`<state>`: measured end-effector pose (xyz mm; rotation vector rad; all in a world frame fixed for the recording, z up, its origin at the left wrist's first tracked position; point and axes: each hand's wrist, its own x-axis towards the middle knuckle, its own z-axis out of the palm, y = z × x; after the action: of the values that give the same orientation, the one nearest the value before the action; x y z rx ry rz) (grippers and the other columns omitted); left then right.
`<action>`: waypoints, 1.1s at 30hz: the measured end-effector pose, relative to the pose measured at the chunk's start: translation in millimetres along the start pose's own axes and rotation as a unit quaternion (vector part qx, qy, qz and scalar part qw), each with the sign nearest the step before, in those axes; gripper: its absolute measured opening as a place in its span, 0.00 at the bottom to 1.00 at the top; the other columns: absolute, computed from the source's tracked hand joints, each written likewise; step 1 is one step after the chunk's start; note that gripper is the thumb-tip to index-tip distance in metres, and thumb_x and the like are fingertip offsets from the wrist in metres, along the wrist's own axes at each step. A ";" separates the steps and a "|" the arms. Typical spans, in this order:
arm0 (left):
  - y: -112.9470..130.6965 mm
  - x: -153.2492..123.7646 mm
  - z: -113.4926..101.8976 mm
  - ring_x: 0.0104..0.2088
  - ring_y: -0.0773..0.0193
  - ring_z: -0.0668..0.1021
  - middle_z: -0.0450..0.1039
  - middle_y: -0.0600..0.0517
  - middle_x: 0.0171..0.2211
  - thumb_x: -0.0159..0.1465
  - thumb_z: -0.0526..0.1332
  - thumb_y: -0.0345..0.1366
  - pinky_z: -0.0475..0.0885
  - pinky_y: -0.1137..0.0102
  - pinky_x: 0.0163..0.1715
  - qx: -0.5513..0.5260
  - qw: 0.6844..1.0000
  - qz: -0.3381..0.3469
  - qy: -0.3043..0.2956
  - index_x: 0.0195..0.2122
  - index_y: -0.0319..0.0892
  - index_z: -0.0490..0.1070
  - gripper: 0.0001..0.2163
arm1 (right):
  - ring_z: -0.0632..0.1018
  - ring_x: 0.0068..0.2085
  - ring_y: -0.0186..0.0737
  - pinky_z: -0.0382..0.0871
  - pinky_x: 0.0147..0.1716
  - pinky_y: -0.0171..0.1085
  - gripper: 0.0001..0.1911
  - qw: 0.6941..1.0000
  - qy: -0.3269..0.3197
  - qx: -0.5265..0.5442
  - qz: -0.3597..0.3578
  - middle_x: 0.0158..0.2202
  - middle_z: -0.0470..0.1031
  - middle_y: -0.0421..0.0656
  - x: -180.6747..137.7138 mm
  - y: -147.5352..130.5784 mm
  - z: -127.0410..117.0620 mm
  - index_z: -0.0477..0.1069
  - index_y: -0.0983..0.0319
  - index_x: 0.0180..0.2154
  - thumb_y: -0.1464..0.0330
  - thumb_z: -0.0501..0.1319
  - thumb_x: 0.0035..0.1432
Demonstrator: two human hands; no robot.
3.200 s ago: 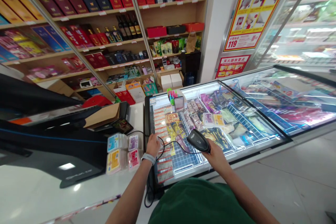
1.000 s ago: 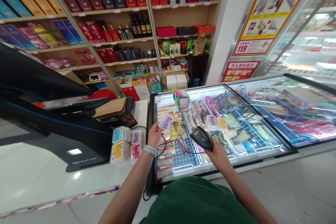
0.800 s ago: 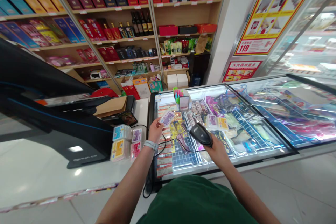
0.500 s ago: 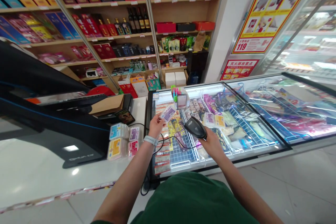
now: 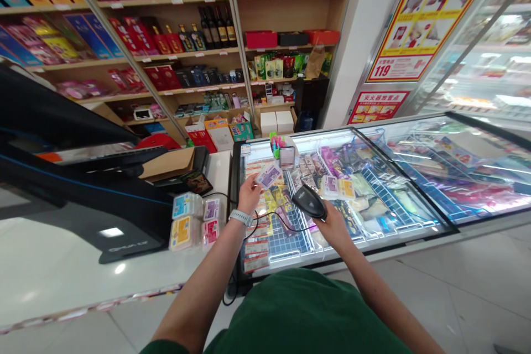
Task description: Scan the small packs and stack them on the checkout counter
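My left hand (image 5: pixel 249 193) pinches a small purple-and-white packet (image 5: pixel 269 175) and holds it up over the glass lid of the chest freezer (image 5: pixel 415 221). My right hand (image 5: pixel 329 221) is wrapped round the grip of a black handheld barcode scanner (image 5: pixel 309 202), whose head points left toward the packet, a short gap apart. The scanner's black cable (image 5: pixel 271 221) loops across the glass back toward my left wrist, which wears a white band.
Small boxed packs (image 5: pixel 193 220) in blue, yellow, purple and red sit on the white counter (image 5: pixel 62 282) left of my left hand. A black register terminal (image 5: pixel 74 177) stands at far left. Shelves of boxes and bottles (image 5: pixel 207 27) fill the back wall; tiled floor at right.
Earlier my left hand rested empty on the freezer lid; now it holds the purple packet raised. The scanner has shifted a little left toward the packet.
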<state>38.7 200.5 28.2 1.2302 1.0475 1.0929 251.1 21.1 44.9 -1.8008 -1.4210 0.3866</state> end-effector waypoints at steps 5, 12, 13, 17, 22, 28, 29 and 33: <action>-7.4 3.2 -2.1 0.36 0.63 0.78 0.77 0.46 0.42 0.53 0.64 0.31 0.74 0.71 0.33 0.002 1.000 -0.001 0.008 0.50 0.40 0.70 0.21 | 0.77 0.39 0.48 0.70 0.39 0.42 0.17 1.000 0.002 0.002 0.003 0.37 0.77 0.45 -1.3 1.6 -1.4 0.69 0.61 0.43 0.70 0.56 0.48; -13.8 5.1 -3.8 0.35 0.63 0.78 0.77 0.47 0.41 0.54 0.63 0.32 0.74 0.70 0.33 0.014 1.000 -0.002 0.013 0.50 0.40 0.70 0.20 | 0.77 0.40 0.48 0.69 0.41 0.42 0.19 1.000 -0.009 0.005 -0.004 0.39 0.77 0.46 -1.1 6.4 0.0 0.69 0.62 0.45 0.71 0.57 0.47; -14.1 5.1 -3.6 0.35 0.63 0.78 0.77 0.47 0.41 0.54 0.64 0.32 0.74 0.70 0.33 0.015 1.000 -0.003 0.015 0.50 0.40 0.70 0.20 | 0.77 0.41 0.48 0.69 0.42 0.43 0.20 1.000 -0.010 0.005 -0.005 0.39 0.77 0.46 -1.1 6.9 0.2 0.69 0.62 0.45 0.71 0.57 0.47; -13.7 3.8 -2.7 0.35 0.64 0.78 0.77 0.46 0.42 0.54 0.63 0.31 0.74 0.71 0.33 0.017 1.000 -0.005 0.017 0.50 0.40 0.70 0.20 | 0.77 0.41 0.48 0.69 0.41 0.42 0.20 1.000 -0.012 0.004 -0.011 0.39 0.76 0.46 -1.1 6.5 0.1 0.68 0.61 0.45 0.72 0.56 0.47; -12.1 0.8 -2.0 0.37 0.63 0.79 0.77 0.46 0.42 0.55 0.62 0.31 0.74 0.70 0.34 0.016 1.000 -0.012 0.017 0.50 0.41 0.70 0.20 | 0.77 0.38 0.47 0.69 0.38 0.41 0.15 1.000 -0.022 -0.009 -0.012 0.35 0.75 0.45 -0.9 5.3 -1.2 0.68 0.61 0.42 0.71 0.57 0.48; -12.8 -0.3 -1.9 0.38 0.62 0.79 0.78 0.46 0.43 0.54 0.63 0.32 0.74 0.69 0.35 0.014 1.000 -0.013 0.015 0.49 0.41 0.70 0.19 | 0.76 0.38 0.47 0.68 0.39 0.41 0.16 0.999 -0.028 -0.012 -0.011 0.36 0.75 0.45 -1.6 5.3 -0.2 0.68 0.62 0.42 0.71 0.57 0.49; -12.8 -0.4 -1.9 0.38 0.62 0.79 0.78 0.46 0.43 0.54 0.63 0.32 0.74 0.70 0.35 0.013 1.000 -0.012 0.014 0.49 0.41 0.70 0.19 | 0.76 0.38 0.47 0.68 0.39 0.41 0.16 0.999 -0.029 -0.013 -0.010 0.36 0.75 0.46 -1.8 5.2 0.0 0.68 0.62 0.42 0.71 0.57 0.49; -11.5 -1.4 -1.8 0.36 0.63 0.79 0.78 0.46 0.42 0.54 0.63 0.32 0.74 0.70 0.34 0.013 1.000 -0.013 0.015 0.49 0.40 0.70 0.20 | 0.76 0.39 0.47 0.68 0.39 0.41 0.16 0.999 -0.029 -0.019 -0.007 0.37 0.75 0.46 -2.5 4.4 0.1 0.68 0.62 0.42 0.71 0.57 0.49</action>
<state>37.3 199.1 16.6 1.2198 1.1013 1.0838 253.2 18.6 41.0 -1.8219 -1.4894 0.4104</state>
